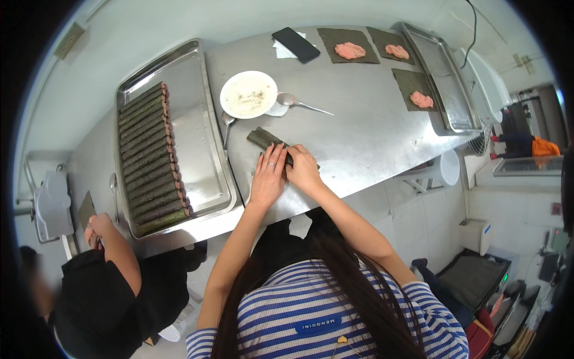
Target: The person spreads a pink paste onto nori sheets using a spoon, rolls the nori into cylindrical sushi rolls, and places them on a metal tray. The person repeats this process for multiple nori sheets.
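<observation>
A dark green seaweed roll [263, 139] lies at a slant on the steel table in front of me. My left hand [269, 175], with a ring on one finger, presses on its middle, fingers laid over it. Beside it, my right hand [304, 170] curls over the end nearer me, hiding most of that part. Beyond the roll stands a white bowl [249, 94] with pale paste smeared inside. One spoon [228, 122] rests left of the bowl, and another spoon [305, 105] lies to its right.
At left, a steel tray [218, 173] holds a row of finished seaweed rolls [149, 155]. Seaweed sheets with pink filling [350, 51] lie at the far right by another tray [439, 78]. A phone [296, 45] lies at the back. A co-worker's hand [94, 230] is at lower left.
</observation>
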The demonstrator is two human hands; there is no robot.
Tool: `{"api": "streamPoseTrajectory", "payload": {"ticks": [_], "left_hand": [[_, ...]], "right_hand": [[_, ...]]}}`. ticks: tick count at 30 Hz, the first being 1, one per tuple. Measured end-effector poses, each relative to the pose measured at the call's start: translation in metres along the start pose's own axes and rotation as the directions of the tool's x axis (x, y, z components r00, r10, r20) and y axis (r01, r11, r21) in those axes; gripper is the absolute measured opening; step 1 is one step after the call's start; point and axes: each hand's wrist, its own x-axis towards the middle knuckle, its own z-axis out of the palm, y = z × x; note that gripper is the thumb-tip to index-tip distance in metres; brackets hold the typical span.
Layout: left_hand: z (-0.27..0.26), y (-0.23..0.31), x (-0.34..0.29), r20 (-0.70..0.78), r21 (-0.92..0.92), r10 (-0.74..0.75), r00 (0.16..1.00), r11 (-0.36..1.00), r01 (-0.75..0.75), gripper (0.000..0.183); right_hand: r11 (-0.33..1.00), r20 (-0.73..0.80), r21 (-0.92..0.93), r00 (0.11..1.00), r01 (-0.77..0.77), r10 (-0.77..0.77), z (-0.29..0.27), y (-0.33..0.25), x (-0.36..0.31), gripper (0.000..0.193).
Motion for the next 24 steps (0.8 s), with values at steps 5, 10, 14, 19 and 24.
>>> {"api": "streamPoseTrajectory", "payload": {"ticks": [5, 10, 14, 19, 24], "left_hand": [[-0.003, 0.001, -0.005, 0.023, -0.051, -0.051, 0.998, 0.997, 0.052, 0.055], [-0.004, 0.002, -0.002, 0.022, -0.063, -0.035, 0.999, 0.997, 0.036, 0.054], [-0.004, 0.002, -0.001, 0.010, -0.078, -0.029, 1.000, 0.996, 0.030, 0.055], [-0.007, 0.002, -0.001, 0.020, -0.068, -0.053, 0.998, 0.996, 0.054, 0.054], [-0.004, -0.001, -0.006, -0.037, -0.172, -0.095, 0.995, 0.981, 0.088, 0.054]], "right_hand": [[0.999, 0.199, -0.020, 0.979, 0.050, -0.045, -0.036, -0.004, 0.033, 0.041], [0.863, 0.068, -0.241, 0.895, 0.444, -0.441, -0.043, -0.032, 0.125, 0.052], [0.632, 0.377, -0.527, 0.823, 0.568, -0.425, -0.021, -0.030, 0.170, 0.053], [0.703, 0.387, -0.398, 0.802, 0.590, -0.454, -0.031, -0.031, 0.168, 0.054], [0.734, 0.500, -0.182, 0.705, 0.654, -0.503, -0.048, -0.031, 0.118, 0.050]]}}
